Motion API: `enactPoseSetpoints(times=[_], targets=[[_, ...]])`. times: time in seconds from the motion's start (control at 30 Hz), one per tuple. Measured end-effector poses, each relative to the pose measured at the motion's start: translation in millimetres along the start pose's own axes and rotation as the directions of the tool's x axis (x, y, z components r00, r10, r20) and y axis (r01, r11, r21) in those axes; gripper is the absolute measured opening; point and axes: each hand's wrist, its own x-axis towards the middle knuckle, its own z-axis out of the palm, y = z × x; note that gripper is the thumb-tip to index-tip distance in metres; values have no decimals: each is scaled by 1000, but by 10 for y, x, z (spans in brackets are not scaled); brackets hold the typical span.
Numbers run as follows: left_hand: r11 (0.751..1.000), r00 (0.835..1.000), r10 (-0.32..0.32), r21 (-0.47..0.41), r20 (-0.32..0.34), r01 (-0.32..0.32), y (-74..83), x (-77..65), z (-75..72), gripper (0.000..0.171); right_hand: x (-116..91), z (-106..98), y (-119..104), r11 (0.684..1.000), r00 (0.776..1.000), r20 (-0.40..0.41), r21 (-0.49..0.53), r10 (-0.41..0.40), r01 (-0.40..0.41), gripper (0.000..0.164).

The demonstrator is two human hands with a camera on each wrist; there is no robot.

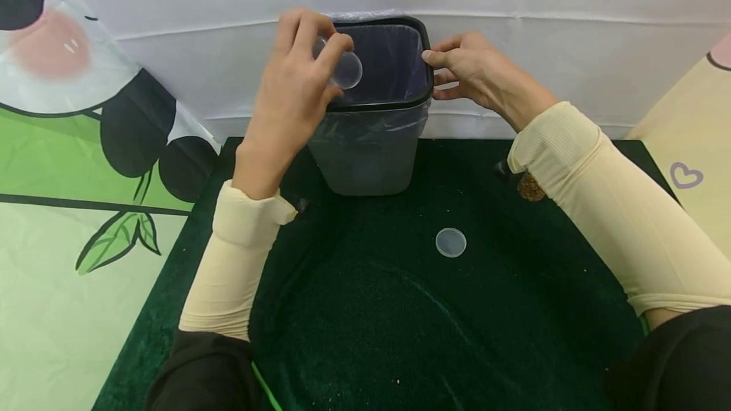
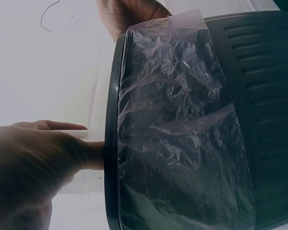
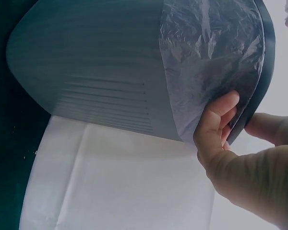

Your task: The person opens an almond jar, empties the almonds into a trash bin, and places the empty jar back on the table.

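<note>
A grey trash bin (image 1: 368, 160) with a black rim stands at the back of the table, lined with a thin clear plastic bag (image 3: 206, 52) folded over its edge. Over the bin's left side, my left hand (image 1: 294, 75) holds a small clear plastic cup (image 1: 349, 71) tipped on its side. In the left wrist view, the thumb of that hand (image 2: 29, 163) meets the rim. On the opposite side, my right hand (image 1: 471, 68) pinches the rim, thumb at the inner edge and fingers outside against the bag. The cup's contents cannot be made out.
A clear round lid (image 1: 451, 242) lies on the dark green cloth (image 1: 365, 309) in front of the bin. Partly hidden by the right sleeve is a brown, grainy thing (image 1: 530, 188). White fabric (image 1: 571, 68) hangs behind the bin.
</note>
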Motion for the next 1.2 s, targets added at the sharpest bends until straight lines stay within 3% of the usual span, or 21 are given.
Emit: enactPoseSetpoints(times=[0.23,0.53,0.77,0.93,1.2], targets=[[993,998,62,104,16,-64,32,28,-10,37,8,-7,0,1000,1000,-5,-4,5,-5,50],[987,989,94,116,114,-108,74,13,-10,28,9,3,14,1000,1000,-4,-13,0,0,51],[988,989,146,52,16,-147,37,2,21,28,14,14,13,1000,1000,2,-8,5,-5,51],[978,977,205,-41,58,-203,32,3,-13,30,13,20,6,1000,1000,1,-9,9,-9,53],[972,972,234,-3,-1,-234,-3,8,-11,33,19,28,3,1000,1000,7,-10,7,-7,53]])
